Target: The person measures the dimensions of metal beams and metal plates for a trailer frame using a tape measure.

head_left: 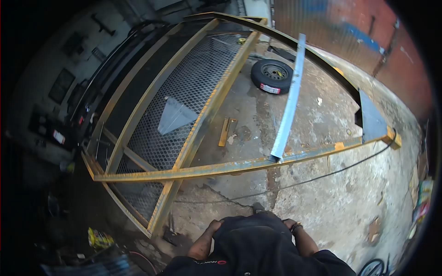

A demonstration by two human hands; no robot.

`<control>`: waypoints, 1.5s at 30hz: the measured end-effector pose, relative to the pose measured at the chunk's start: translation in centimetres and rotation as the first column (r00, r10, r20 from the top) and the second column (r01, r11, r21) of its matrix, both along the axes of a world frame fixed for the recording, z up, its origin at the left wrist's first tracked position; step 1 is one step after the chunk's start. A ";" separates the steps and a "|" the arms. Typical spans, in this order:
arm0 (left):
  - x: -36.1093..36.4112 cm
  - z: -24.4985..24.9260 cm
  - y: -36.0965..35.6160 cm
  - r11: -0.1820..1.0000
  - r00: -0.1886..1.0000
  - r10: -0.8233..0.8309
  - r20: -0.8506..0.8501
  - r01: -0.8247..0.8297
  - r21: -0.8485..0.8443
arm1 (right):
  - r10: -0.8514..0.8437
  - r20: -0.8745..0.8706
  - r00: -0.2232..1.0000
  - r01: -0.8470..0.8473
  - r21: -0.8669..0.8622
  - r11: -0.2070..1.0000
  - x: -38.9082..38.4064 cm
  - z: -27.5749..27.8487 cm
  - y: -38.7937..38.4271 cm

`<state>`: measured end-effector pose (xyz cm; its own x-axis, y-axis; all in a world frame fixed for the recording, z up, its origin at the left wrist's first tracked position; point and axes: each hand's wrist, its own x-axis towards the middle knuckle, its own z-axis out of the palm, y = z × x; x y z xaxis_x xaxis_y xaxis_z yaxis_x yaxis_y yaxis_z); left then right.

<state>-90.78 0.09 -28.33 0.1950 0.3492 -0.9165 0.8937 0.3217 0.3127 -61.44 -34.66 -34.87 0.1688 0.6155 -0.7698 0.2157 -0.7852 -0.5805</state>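
My left hand (pixel 213 227) rests against my waist at the bottom of the view, its fingers tucked against my black clothing (pixel 251 244). My right hand (pixel 290 224) sits at the other side of my waist, with a band on the wrist and its fingers hidden by the cloth. Neither hand touches a tool. Ahead of me lies a large rusty yellow steel frame (pixel 207 169), partly filled with expanded metal mesh (pixel 184 92). A long silvery metal strip (pixel 289 103) lies across the frame's open part, its near end on the front rail.
A tyre (pixel 272 75) lies on the stained concrete floor beyond the frame. A triangular sheet (pixel 173 115) sits on the mesh and a dark plate (pixel 370 120) stands at the frame's right corner. Short yellow offcuts (pixel 225 132) and a black cable (pixel 322 176) lie on the floor.
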 end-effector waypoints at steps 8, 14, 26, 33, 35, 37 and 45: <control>-12.0 -9.5 -7.9 0.980 0.960 -0.129 0.247 0.085 0.182 | 0.181 0.281 0.942 -0.246 0.215 0.945 0.1 -1.9 7.3; -20.0 -10.1 -16.2 0.938 0.939 0.225 0.262 -0.281 0.203 | 0.257 0.306 0.917 -0.319 0.174 0.932 -3.8 -0.9 11.3; -29.9 -15.0 -25.7 0.889 0.889 0.459 -0.010 -0.459 0.000 | 0.611 0.179 0.771 -0.591 -0.156 0.791 -9.8 8.2 16.6; -25.5 -13.1 -22.6 0.868 0.868 0.484 0.109 -0.492 0.071 | 0.434 0.247 0.867 -0.396 -0.191 0.898 -9.4 8.0 14.0; -24.3 -13.1 -21.6 0.908 0.934 0.296 0.199 -0.340 0.245 | 0.564 0.202 0.800 -0.558 -0.092 0.824 -10.3 7.5 13.9; -22.9 -10.2 -18.5 0.949 0.951 0.255 0.175 -0.281 0.145 | 0.661 0.216 0.719 -0.652 -0.120 0.749 -12.8 8.7 15.5; -25.5 -11.0 -12.1 0.994 0.990 0.002 0.142 -0.018 0.110 | 0.632 0.281 0.723 -0.570 -0.274 0.774 -15.0 7.4 12.3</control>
<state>-116.28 -12.04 -39.32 0.3158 0.4499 -0.8354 0.8348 0.2868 0.4700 -76.43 -22.34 -27.46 0.0715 0.5542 -0.8293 0.8305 -0.4936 -0.2582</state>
